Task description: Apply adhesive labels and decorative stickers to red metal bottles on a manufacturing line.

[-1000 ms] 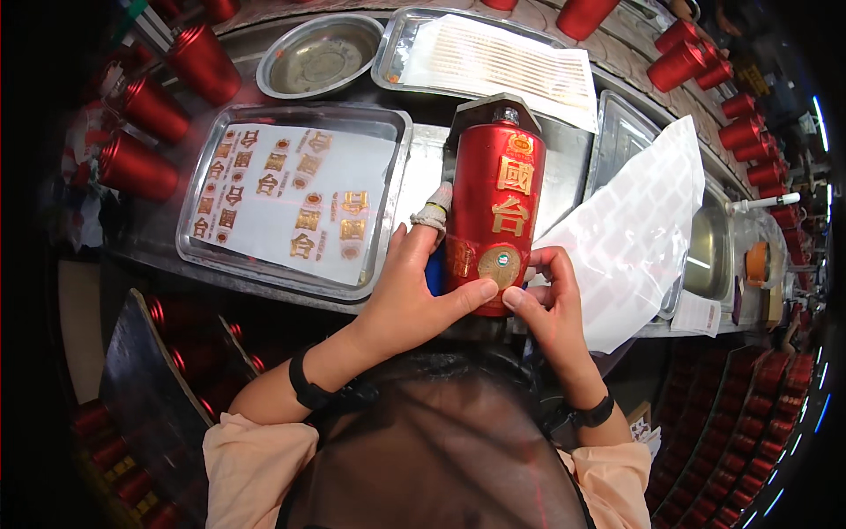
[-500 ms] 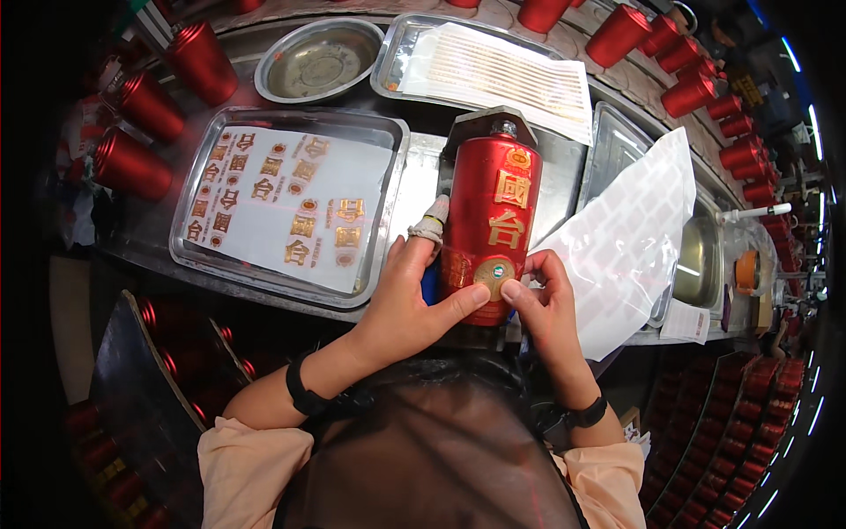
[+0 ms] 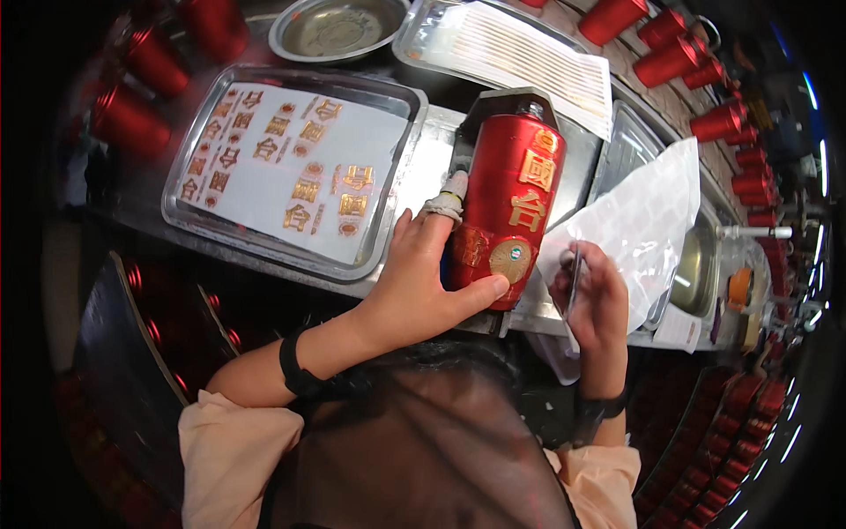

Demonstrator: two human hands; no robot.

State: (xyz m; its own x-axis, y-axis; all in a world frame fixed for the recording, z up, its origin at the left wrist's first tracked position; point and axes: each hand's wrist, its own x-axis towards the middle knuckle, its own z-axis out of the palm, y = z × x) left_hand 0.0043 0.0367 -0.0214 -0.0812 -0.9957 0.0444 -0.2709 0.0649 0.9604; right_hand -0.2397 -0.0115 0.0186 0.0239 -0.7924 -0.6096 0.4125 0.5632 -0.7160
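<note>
A glossy red bottle (image 3: 507, 189) with raised gold characters leans back in a dark holder (image 3: 493, 104) in front of me. Near its base is a round gold medallion (image 3: 509, 261) with a small green-and-silver centre. My left hand (image 3: 423, 256) grips the bottle's lower left side, its thumb lying just under the medallion. White tape wraps one finger. Right of the bottle and apart from it, my right hand (image 3: 599, 286) holds a slim metal tool (image 3: 575, 284) between curled fingers; its exact kind is unclear. A white patterned sheet (image 3: 643, 212) lies behind that hand.
On the left, a metal tray (image 3: 291, 247) carries a sheet of gold character stickers (image 3: 308, 176). Beyond are a metal basin (image 3: 339, 31) and a tray of striped white sheets (image 3: 524, 66). Red bottles (image 3: 141, 119) stand left and far right; a tape roll (image 3: 740, 286) lies at right.
My right hand has left the medallion and moved right, now with a slim metal tool in it. My left hand stays on the bottle. The whole view has shifted slightly.
</note>
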